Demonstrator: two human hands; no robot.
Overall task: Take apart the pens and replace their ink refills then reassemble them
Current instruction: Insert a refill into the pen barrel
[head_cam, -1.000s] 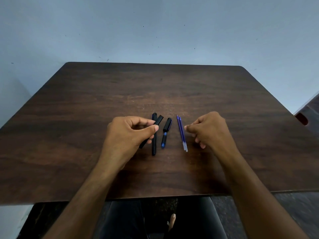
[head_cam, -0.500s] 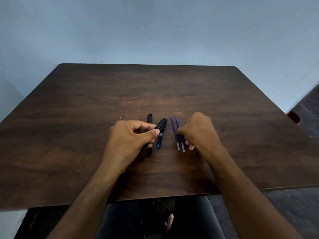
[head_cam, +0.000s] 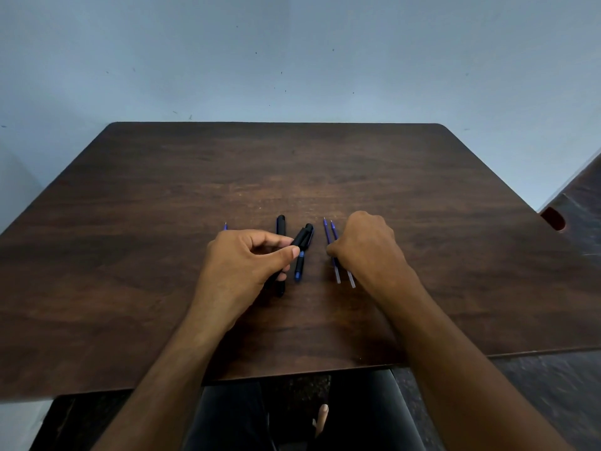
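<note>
Fingers (head_cam: 294, 252) of the left hand (head_cam: 242, 268) are curled in, thumb and forefinger pinching a black plastic pen barrel (head_cam: 300, 240) that slants up to the right, just off the dark brown wooden counter (head_cam: 422, 190). Right hand (head_cam: 367, 245) has its fingers bent down onto the two thin blue ink refills (head_cam: 328, 232) lying side by side; looks like it's gripping them around the middle, though the knuckles hide the actual contact.

Other stuff: a second black pen (head_cam: 280, 222) lies straight on the counter behind the left hand, mostly covered by it. A black pen part with a blue grip (head_cam: 299, 268) sits between the two hands. A tiny blue tip (head_cam: 225, 226) pokes out beyond the left knuckles, can't tell what it belongs to. Pale blue wall (head_cam: 292, 60) behind.

Compared with half a second back, the right hand has slid further over the refills and covers more of them; left hand looks about the same.
</note>
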